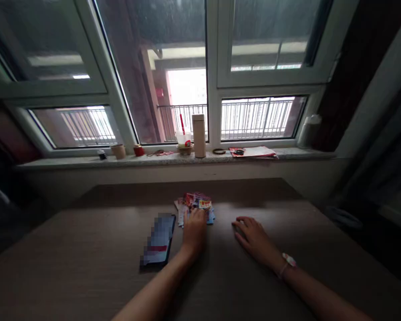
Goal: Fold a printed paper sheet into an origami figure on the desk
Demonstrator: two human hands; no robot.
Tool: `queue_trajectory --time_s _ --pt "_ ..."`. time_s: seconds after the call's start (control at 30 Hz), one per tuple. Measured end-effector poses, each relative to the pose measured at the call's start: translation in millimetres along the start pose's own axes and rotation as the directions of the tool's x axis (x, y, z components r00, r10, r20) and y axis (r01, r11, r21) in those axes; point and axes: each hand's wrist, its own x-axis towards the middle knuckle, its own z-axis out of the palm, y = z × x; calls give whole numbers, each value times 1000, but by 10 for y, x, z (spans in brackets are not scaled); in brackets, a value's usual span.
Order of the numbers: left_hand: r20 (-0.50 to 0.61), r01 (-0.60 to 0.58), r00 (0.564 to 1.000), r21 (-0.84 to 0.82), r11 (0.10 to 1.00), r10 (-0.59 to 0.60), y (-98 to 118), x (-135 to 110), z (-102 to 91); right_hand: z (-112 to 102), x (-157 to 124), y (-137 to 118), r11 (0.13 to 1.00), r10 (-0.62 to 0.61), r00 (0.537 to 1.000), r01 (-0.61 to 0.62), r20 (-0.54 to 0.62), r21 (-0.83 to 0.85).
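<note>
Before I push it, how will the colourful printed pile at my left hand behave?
The printed pile looks made of thin, flat pieces, so probably light and somewhat bendy. Its uneven, fanned edges suggest they may slide apart.

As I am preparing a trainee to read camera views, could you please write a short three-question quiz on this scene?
1. Which hand is at the printed papers?
2. True or false: in the picture, the phone lies left of those papers.
3. Fill in: on the windowsill, a ___ straw stands in the cup beside the beige flask.

Key: 1. The left hand. 2. True. 3. Red.
</note>
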Motion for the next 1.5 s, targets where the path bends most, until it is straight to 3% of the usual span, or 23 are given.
queue_trajectory --time_s 0.2,0.3,0.43,0.53,0.67,0.83,1.23,1.4,1.5 --pt "-40 -155 988 -166 974 150 105 -37 -60 63 -4 86 994 43 998 -38 -49 99" --pt "51 -186 978 -251 950 204 181 -108 -116 72 12 124 986 12 999 -3 -52 169" --pt "205 -166 947 -348 923 248 223 -178 -158 85 12 126 989 -55 997 47 55 138" --pt "221 -134 953 -302 944 206 205 -205 -186 98 -5 113 996 -46 992 36 114 87" --pt "196 -21 980 -86 996 38 170 -232 -228 85 -19 110 998 -39 995 35 91 54" --pt "286 90 953 48 995 -100 127 -221 -235 1 -18 92 1000 -23 999 23 46 0" --pt "314 102 942 55 993 -115 22 -81 -180 -135 -77 -95 986 55 998 -54 4 -156" --pt "239 34 970 31 999 -40 75 -110 -200 -145 -87 -115 985 43 999 -38 24 -167" --pt "267 -76 959 -60 995 90 161 -171 -215 -162 -84 -125 988 32 999 -25 37 -153"
